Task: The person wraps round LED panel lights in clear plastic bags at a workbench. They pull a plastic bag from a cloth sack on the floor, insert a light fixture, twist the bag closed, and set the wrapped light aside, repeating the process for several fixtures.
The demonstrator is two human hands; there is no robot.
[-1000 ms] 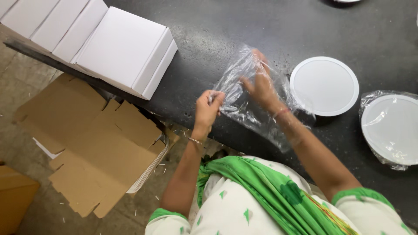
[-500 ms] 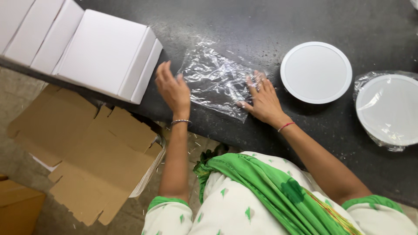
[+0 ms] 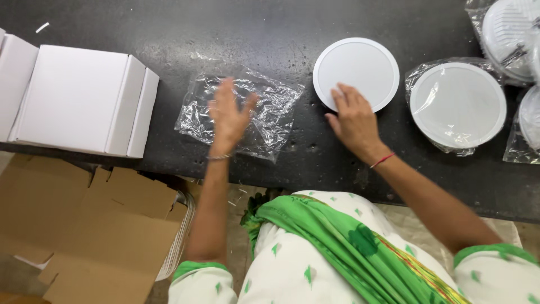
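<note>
Only the head camera here, looking straight down, so that's all we've got. We see a dark speckled stone counter [image 3: 270, 28] with a crinkly clear plastic bag [image 3: 270, 107] lying flat on it, right in the middle in front of the person. The left hand [image 3: 228, 115] is over that bag with its fingers [image 3: 216, 93] spread wide and flat, gripping nothing; it's a bit blurred, so we can't tell if the palm is actually pressing the plastic or just above it.

The right hand [image 3: 354, 121] is just to the right of the bag, fingers [image 3: 346, 95] open and laid together, tips resting on the near edge of a bare round white disc with a raised rim [image 3: 355, 70]. It's touching, not grabbing. There's a thin red thread around that wrist and a slim bangle on the left one.

Further right sits a second round white disc wrapped in clear plastic [image 3: 457, 104], just beside the bare one but not touching it, with more wrapped round pieces [image 3: 512, 34] in the top right corner. On the left of the counter are flat white cardboard boxes [image 3: 79, 98], well apart from the bag. Below the counter edge, brown flattened cardboard [image 3: 95, 225] lies on the floor.
</note>
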